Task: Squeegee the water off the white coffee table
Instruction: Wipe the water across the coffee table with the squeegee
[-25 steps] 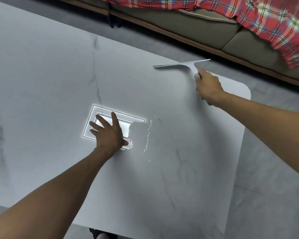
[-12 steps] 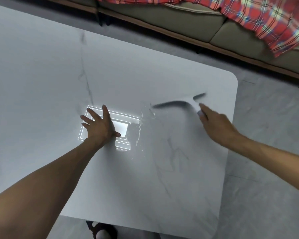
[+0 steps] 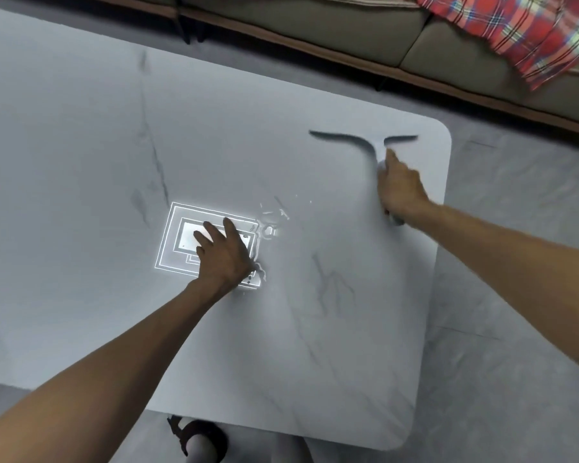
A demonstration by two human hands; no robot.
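Observation:
The white marble-veined coffee table (image 3: 315, 362) fills most of the view. My right hand (image 3: 400, 188) grips the handle of a grey squeegee (image 3: 355, 138), whose blurred blade lies across the table near its far right corner. A small patch of water (image 3: 271, 222) glints near the table's middle, between my two hands. My left hand (image 3: 224, 253) rests flat on the tabletop with fingers spread, over a bright reflection of a ceiling light (image 3: 178, 242), just left of the water.
A brown sofa (image 3: 315, 25) with a red plaid blanket (image 3: 515, 31) runs along the far side. Grey tiled floor (image 3: 515, 329) lies right of the table. A dark foot or slipper (image 3: 198, 439) shows below the table's near edge.
My right hand has brought the squeegee from past the far edge down onto the tabletop, swept it toward the water, then moved it out to the right. My left hand stayed planted.

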